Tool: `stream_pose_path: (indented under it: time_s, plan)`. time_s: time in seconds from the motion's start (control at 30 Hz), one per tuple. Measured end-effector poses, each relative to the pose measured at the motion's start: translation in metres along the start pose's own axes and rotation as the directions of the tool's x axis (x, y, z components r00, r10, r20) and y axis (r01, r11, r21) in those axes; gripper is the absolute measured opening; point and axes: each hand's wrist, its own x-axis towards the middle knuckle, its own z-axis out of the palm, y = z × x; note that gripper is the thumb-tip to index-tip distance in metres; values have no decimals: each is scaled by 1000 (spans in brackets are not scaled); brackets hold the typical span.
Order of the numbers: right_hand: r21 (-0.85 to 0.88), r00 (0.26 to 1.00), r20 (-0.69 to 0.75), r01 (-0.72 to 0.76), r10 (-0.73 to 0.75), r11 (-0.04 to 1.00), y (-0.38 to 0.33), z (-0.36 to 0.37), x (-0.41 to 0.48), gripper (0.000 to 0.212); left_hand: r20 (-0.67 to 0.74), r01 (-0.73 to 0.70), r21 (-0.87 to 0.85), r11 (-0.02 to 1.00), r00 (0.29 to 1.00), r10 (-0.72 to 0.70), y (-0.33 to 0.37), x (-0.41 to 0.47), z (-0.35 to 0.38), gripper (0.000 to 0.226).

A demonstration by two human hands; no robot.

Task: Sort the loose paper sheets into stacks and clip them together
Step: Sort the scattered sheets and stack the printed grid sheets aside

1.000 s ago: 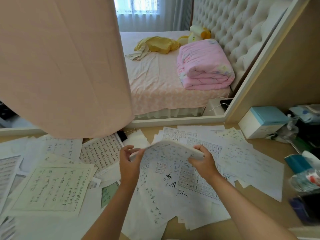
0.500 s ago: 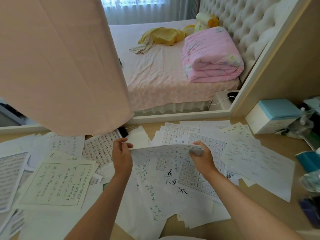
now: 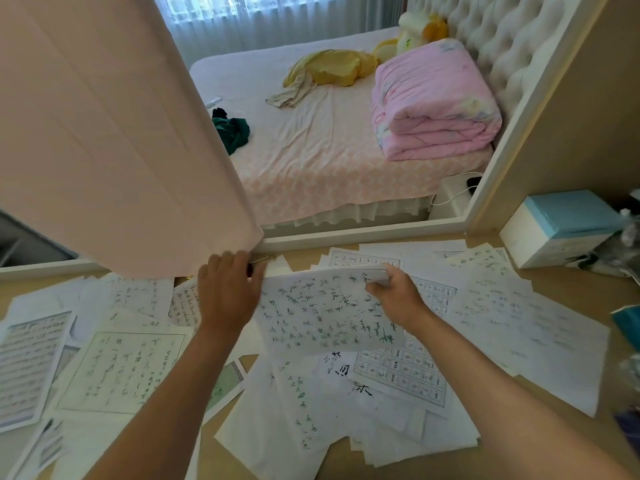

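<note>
Loose handwritten paper sheets (image 3: 398, 375) lie strewn over the wooden desk (image 3: 554, 441). My right hand (image 3: 398, 297) grips the far right corner of a thin stack of sheets (image 3: 322, 313) and holds it tilted up above the pile. My left hand (image 3: 227, 292) is off the stack's left edge, near the mirror frame. Its thumb and curled fingers pinch a black binder clip (image 3: 254, 266) with wire handles, which the hand mostly hides.
A pink cloth (image 3: 104, 133) hangs over the mirror's left part, down to the desk. The mirror (image 3: 329, 161) shows a bed. A white and blue box (image 3: 561, 226) and plastic-wrapped items stand at the right. More sheets (image 3: 117, 368) cover the left side.
My left hand let go of the stack's left edge and moved back-left onto the binder clip. My right hand keeps the stack raised. The camera tilted up and left.
</note>
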Motion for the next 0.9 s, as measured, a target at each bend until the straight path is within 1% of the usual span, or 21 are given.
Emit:
stream_pose_path:
  time_s: [0.03,0.07,0.1,0.13,0.17,0.2,0.23,0.27,0.3,0.37,0.43,0.47,0.53,0.6,0.63,0.67,0.7,0.73,0.77,0.83,0.9]
  plan:
    - [-24,999,41,36,-35,999,-6,-1,1,18,37,-90,-21,996,995,91,15,5,-7,47]
    - [-58,994,82,70,-66,996,-13,-2,3,17,133,-192,-105,976,970,205,31,9,-13,58]
    - [-94,989,117,99,-88,991,-18,-3,5,17,260,-250,-203,947,918,298,48,12,-20,66]
    - [-128,984,145,118,-99,985,-24,-3,6,17,389,-260,-270,927,851,352,63,12,-23,68]
    - [-153,979,170,135,-109,979,-28,-3,8,16,478,-253,-295,921,796,372,73,12,-23,61]
    - [-160,975,189,151,-120,975,-33,-3,9,16,528,-229,-300,926,768,361,76,11,-22,46]
    - [-150,973,195,156,-125,976,-37,-4,11,16,543,-185,-315,931,769,336,74,10,-21,32]
    - [-128,973,193,155,-128,980,-40,-5,12,16,539,-132,-346,929,783,312,70,8,-21,24]
    - [-101,975,182,145,-125,984,-41,-7,14,14,525,-90,-382,920,798,297,63,5,-21,21]
    - [-69,977,189,119,-104,991,-41,-12,16,9,489,-41,-455,890,823,288,50,-1,-24,22]
    - [-51,963,270,27,-12,998,-34,-17,17,22,484,56,-525,849,840,244,33,-5,-27,25]
    - [-44,944,327,-25,38,999,-31,-18,16,29,496,131,-564,815,843,208,23,-6,-28,26]
    - [73,907,413,-124,84,990,-20,-14,12,44,547,304,-643,703,825,143,1,-7,-29,31]
    - [319,886,452,-265,100,910,-7,1,7,58,611,480,-697,533,786,90,-20,-11,-26,33]
    - [413,878,469,-318,101,853,-1,14,4,59,641,557,-704,441,765,56,-29,-14,-23,33]
    - [436,869,482,-349,112,830,1,29,-3,53,667,616,-697,367,745,17,-38,-19,-18,33]
    - [412,868,476,-364,144,835,6,49,-8,42,689,658,-686,310,724,-12,-47,-24,-11,33]
    - [347,872,456,-359,178,867,8,70,-16,31,716,694,-661,285,697,-38,-56,-30,-1,33]
    - [257,883,401,-363,243,896,14,93,-20,28,748,729,-621,289,661,-60,-66,-37,8,34]
    - [55,905,240,-374,351,926,23,138,-26,38,810,774,-515,369,580,-87,-86,-51,28,35]
    - [-125,904,109,-401,414,908,31,179,-30,48,848,774,-430,465,523,-86,-107,-64,44,30]
